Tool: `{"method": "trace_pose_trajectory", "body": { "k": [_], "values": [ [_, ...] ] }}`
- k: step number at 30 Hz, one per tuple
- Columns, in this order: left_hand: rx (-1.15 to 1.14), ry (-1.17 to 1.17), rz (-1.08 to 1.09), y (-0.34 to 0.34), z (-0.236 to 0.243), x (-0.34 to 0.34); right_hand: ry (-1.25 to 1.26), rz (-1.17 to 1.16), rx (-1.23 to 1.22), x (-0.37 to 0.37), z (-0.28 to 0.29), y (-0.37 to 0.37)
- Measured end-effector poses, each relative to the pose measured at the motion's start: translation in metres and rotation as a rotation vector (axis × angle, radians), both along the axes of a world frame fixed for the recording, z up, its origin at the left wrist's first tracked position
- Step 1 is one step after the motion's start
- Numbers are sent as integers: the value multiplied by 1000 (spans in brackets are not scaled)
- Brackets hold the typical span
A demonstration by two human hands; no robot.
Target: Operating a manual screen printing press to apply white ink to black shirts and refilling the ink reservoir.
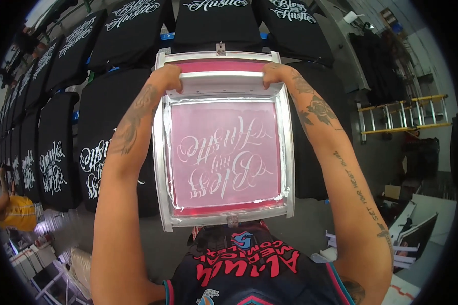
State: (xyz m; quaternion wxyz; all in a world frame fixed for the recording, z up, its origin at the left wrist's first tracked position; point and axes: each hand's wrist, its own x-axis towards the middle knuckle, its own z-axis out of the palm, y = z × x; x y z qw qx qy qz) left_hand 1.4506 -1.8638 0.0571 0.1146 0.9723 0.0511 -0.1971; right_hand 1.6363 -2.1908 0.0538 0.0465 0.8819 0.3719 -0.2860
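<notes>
A silkscreen frame [288,162] with pale metal edges lies in front of my body. Its pink mesh [224,114] carries script lettering that appears upside down, and streaks of white ink line the inner edges. Across the far end of the mesh rests a wide squeegee [223,83]. My left hand [170,77] is closed round the squeegee's left end, while my right hand [274,75] grips the right end. Both arms are stretched forward along the frame's sides. What lies under the screen is hidden.
Black T-shirts [130,28] with white script prints lie on boards in rows ahead and to the left. A person in a yellow top [18,212] is at the far left. To the right are a yellow ladder [404,116] and hanging dark cloth [374,61].
</notes>
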Motion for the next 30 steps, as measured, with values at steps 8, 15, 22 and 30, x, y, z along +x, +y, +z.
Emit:
{"method": "trace_pose_trajectory", "body": {
  "k": [8, 15, 22, 30],
  "values": [
    [-1135, 888, 103, -166, -43, -323, -356, 151, 586, -124, -39, -3],
    [-1261, -41, 955, -356, -133, -450, -127, 178, 213, -46, -7, 57],
    [-972, -228, 1120, -380, -128, -451, -147, 224, 308, -86, -16, 51],
    [-911, -177, 775, -355, -141, -443, -178, 162, 356, -218, -26, -30]
  ]
}}
